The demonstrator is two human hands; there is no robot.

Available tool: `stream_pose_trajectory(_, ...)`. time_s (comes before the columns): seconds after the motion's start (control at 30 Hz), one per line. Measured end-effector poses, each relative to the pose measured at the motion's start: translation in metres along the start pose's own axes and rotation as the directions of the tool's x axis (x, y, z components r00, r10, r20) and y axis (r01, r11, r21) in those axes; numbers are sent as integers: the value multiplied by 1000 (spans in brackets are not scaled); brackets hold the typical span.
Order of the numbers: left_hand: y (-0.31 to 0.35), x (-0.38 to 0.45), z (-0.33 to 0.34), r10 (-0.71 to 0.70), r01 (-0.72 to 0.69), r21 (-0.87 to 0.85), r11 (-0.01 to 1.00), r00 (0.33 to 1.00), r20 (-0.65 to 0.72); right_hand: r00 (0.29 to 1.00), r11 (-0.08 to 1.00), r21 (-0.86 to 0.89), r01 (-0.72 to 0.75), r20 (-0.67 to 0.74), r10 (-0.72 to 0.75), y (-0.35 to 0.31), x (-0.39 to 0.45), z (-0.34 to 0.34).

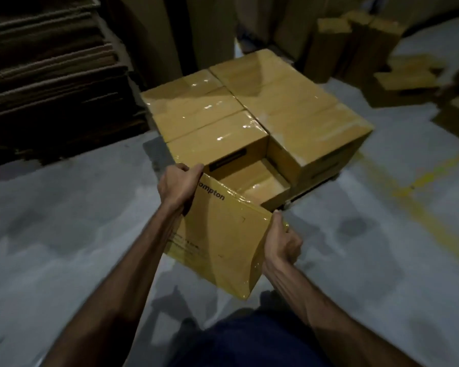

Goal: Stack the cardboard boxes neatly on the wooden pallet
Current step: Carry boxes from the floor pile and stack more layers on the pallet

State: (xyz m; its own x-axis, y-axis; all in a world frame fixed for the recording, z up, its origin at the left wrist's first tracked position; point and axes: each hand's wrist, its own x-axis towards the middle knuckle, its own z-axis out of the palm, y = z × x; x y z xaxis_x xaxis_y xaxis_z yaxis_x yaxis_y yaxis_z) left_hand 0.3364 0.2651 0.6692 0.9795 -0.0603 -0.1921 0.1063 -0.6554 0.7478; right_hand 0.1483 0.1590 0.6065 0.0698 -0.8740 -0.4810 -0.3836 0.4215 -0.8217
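Note:
I hold a yellow-brown taped cardboard box in the air in front of me, tilted, with dark lettering on its near face. My left hand grips its upper left corner, fingers curled over the far edge. My right hand grips its right edge. Just beyond it stands a stack of similar boxes, two layers high. One lower-layer box at the near corner has nothing on top of it. The pallet shows only as a dark sliver under the stack.
A tall pile of flat cardboard sheets stands at the left. More boxes stand and lie at the back right on the grey concrete floor, which has yellow painted lines. Open floor surrounds the stack's near side.

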Motion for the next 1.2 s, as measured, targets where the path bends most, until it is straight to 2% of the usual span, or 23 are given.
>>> stream_pose_trajectory(0.2,-25,38,-12,125,-109,-77,991,961,247,975,979,179,-100,-177,132,20,-51,32)
stream_pose_trajectory(0.3,-38,51,-12,187,-150,-138,979,927,325,956,962,213,-171,-200,215,33,-66,45)
stream_pose_trajectory(0.5,-42,90,5,289,-226,-201,953,876,385,956,944,281,-175,-180,231,44,-67,72)
stream_pose_trajectory(0.73,-59,137,21,259,-162,-260,952,881,397,979,957,250,-150,-94,178,55,-39,116)
stream_pose_trajectory(0.83,-73,157,30,208,-91,-288,953,889,409,967,957,188,-222,-86,241,74,-29,141)
stream_pose_trajectory(1.03,-104,216,60,176,-30,-306,952,869,463,951,936,243,-256,-114,289,90,-12,194)
stream_pose_trajectory(1.2,-121,276,88,172,32,-348,937,824,540,934,929,262,-263,-172,313,103,-2,244)
